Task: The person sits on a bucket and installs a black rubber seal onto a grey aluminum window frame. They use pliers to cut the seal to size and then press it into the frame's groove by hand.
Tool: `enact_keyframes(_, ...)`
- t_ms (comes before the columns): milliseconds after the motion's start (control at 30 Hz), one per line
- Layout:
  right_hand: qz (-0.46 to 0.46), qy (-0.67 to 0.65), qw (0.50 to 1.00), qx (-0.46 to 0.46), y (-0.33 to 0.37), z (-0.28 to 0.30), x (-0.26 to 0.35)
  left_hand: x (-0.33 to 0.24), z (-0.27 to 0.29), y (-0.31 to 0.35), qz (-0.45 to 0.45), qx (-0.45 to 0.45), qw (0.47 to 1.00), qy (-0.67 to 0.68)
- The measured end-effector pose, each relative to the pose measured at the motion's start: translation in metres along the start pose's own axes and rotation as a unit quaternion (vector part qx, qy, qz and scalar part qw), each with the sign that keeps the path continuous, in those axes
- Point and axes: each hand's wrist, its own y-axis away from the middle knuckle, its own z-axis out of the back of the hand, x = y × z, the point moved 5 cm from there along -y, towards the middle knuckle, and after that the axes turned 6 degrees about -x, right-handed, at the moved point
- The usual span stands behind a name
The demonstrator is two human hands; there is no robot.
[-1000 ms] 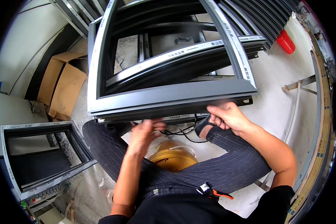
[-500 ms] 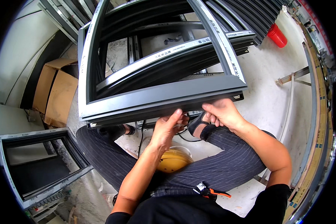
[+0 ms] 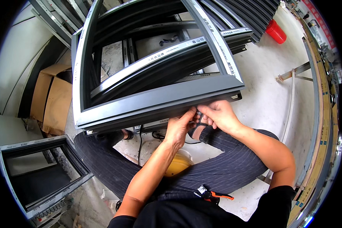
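Note:
A dark grey window frame [image 3: 159, 95] with white protective film strips lies in front of me, on top of other frames. Under its near edge, right of the middle, my left hand [image 3: 176, 130] and my right hand [image 3: 218, 116] come together. Both are closed, thumbs pinched against fingers, with the thumb tips nearly touching. Whatever sits between the fingertips is too small or hidden to name. The right hand's fingers are close to the frame's black underside. A hand tool with orange-and-black handles [image 3: 212, 195] rests on my lap.
A yellow rounded thing [image 3: 178, 164] is between my legs. Another frame [image 3: 79, 178] stands at left, below a cardboard box [image 3: 57, 104]. Beyond the stacked frames is a red bucket [image 3: 276, 32]. A metal stand [image 3: 292, 75] and long boards [image 3: 323, 152] line the right.
My left hand has moved right and slightly up to meet the right hand, closing the gap between them. The whole view has shifted slightly.

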Motion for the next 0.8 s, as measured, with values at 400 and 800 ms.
enact_keyframes(400, 0.251, 0.258, 0.922, -0.14, 0.029, 0.039, 0.045, 0.004, -0.002, 0.001, 0.02, 0.013, 1.0, 0.012)
enact_keyframes(800, 0.512, 0.43, 0.73, -0.145, 0.032, 0.021, 0.043, -0.066, -0.04, 0.07, -0.638, -0.01, 0.421, -0.645)
